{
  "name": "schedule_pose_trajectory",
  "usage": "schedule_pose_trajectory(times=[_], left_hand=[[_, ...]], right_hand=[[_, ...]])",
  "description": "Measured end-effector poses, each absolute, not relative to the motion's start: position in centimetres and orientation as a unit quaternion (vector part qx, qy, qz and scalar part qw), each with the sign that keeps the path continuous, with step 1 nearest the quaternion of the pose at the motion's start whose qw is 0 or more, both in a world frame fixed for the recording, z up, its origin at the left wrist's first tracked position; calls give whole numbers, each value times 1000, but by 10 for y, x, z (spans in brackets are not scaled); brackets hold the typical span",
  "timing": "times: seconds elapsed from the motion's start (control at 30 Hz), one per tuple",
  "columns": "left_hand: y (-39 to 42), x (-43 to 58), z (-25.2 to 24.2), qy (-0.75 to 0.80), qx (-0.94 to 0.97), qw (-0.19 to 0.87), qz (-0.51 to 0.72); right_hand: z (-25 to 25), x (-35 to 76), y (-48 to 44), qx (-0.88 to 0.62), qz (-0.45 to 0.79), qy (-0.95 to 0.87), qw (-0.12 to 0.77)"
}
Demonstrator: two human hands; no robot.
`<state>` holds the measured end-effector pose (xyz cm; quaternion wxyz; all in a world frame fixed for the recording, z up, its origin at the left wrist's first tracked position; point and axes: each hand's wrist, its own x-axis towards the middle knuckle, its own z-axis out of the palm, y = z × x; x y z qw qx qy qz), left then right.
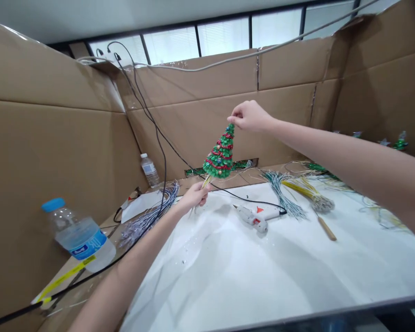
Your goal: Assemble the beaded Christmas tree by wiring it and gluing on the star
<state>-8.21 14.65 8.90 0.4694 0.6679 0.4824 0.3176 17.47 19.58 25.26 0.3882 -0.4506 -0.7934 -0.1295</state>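
Between my hands, above the white table sheet, a small green Christmas tree (pixel 220 156) with red garland and small round ornaments is held up, leaning a little to the right. My left hand (pixel 195 194) is closed around the yellowish stem under it. At the tip, my right hand (pixel 251 116) pinches the top of the tree with thumb and fingers. Below and to the right lies a white glue gun (pixel 251 218) with its black cord on the sheet.
Bundles of wire (pixel 284 193) and a wooden-handled awl (pixel 327 228) lie at right. A large water bottle (pixel 81 237), a smaller bottle (pixel 149 169) and silvery-purple strands (pixel 138 233) are at left. Black cables (pixel 155 124) hang down; cardboard walls (pixel 200 115) enclose the table.
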Motion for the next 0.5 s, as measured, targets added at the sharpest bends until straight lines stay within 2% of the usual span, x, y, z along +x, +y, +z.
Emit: schedule_pose_trajectory(times=[0.23, 0.5], left_hand=[[223, -6, 81, 514, 496, 585, 384], [298, 33, 44, 465, 225, 675, 526]], right_hand=[[256, 157, 278, -508, -236, -794, 238], [223, 85, 361, -440, -230, -855, 150]])
